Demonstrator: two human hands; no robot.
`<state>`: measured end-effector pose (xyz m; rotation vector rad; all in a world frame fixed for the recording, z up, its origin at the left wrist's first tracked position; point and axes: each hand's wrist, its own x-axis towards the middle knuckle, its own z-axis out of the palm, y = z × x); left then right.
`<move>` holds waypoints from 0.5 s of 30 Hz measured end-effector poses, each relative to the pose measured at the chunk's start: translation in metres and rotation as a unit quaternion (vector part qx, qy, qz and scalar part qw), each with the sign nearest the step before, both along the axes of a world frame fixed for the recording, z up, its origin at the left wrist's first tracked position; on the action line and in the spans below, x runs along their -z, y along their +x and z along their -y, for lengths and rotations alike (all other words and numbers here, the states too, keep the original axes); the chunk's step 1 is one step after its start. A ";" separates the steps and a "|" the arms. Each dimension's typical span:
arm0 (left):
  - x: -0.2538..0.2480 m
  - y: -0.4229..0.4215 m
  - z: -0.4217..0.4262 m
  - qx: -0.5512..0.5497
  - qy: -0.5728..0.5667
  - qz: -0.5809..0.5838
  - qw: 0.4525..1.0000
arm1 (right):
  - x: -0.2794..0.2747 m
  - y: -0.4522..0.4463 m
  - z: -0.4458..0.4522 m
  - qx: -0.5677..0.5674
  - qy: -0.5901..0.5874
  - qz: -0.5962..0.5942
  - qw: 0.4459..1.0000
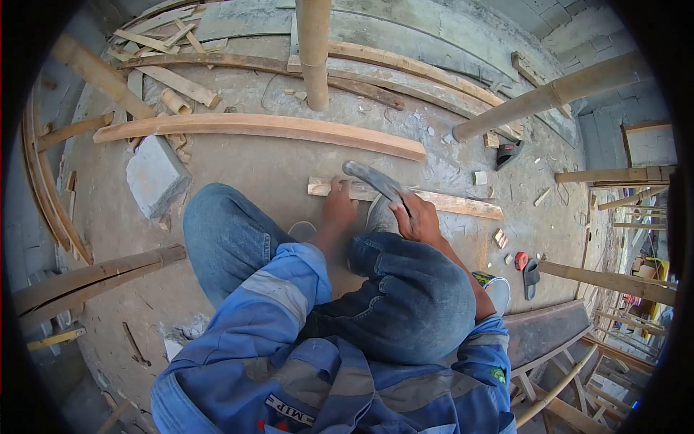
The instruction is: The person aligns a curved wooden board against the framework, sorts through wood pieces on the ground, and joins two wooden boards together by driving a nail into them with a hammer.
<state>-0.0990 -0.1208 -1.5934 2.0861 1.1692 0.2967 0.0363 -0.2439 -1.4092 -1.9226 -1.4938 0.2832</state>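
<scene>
The left hand [340,206] reaches forward, palm down, fingers partly curled onto the short wooden board [463,205] near its left end; the exact grip cannot be determined. The right hand [421,220], forearm angled inward from the right, is closed around a curved grey tool [372,179], held tilted above the board. The board lies on the concrete floor [253,170], in front of the grey shoe [383,215].

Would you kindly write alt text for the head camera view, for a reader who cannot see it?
A crouching person's left hand rests on a short wooden board on a concrete floor, while the right hand grips a worn grey tool over it. Nearby are a longer timber beam, bamboo poles and a pale block.
</scene>
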 end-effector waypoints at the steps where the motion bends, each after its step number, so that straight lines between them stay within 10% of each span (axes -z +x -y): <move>1: 0.001 0.000 -0.002 0.004 -0.004 -0.012 1.000 | 0.003 0.003 0.003 -0.007 -0.025 0.013 1.000; 6: -0.009 -0.003 0.000 0.015 -0.008 -0.008 1.000 | 0.020 0.020 0.003 0.007 -0.332 0.108 0.937; 12: -0.001 0.002 -0.002 0.008 -0.017 -0.014 1.000 | 0.003 0.002 0.004 0.015 -0.016 0.013 1.000; 15: -0.005 0.002 -0.003 0.019 -0.037 -0.054 0.998 | 0.022 0.015 0.012 -0.018 -0.101 0.057 0.993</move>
